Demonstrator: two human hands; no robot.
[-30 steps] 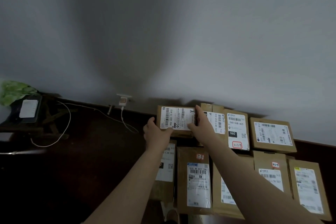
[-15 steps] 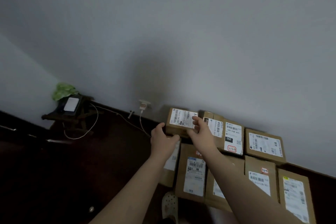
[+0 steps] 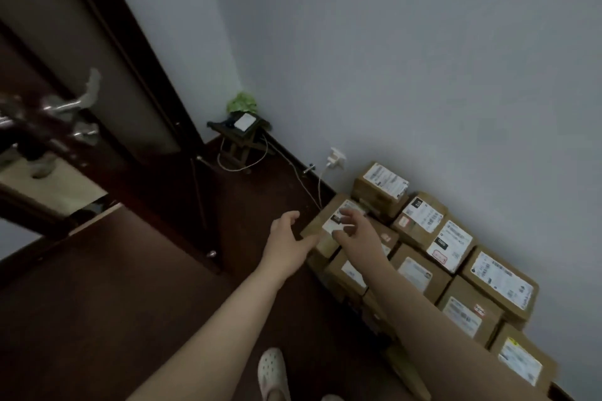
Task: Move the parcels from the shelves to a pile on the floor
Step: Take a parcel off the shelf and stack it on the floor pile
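Left hand (image 3: 286, 239) and right hand (image 3: 358, 233), fingers loose, hover at parcel pile (image 3: 456, 247) beside charger cable (image 3: 321, 185).

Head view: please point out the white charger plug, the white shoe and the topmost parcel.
white charger plug (image 3: 336, 158), head view, its body.
white shoe (image 3: 273, 366), head view, its perforated toe.
topmost parcel (image 3: 384, 180), head view, its white label.

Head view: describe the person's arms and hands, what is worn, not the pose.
The left hand and the right hand are bare: no gloves, no ring visible in this blurred picture. The left forearm and the right forearm are uncovered to the frame edge, with no sleeve, watch or bracelet in sight. A white perforated clog shows below.
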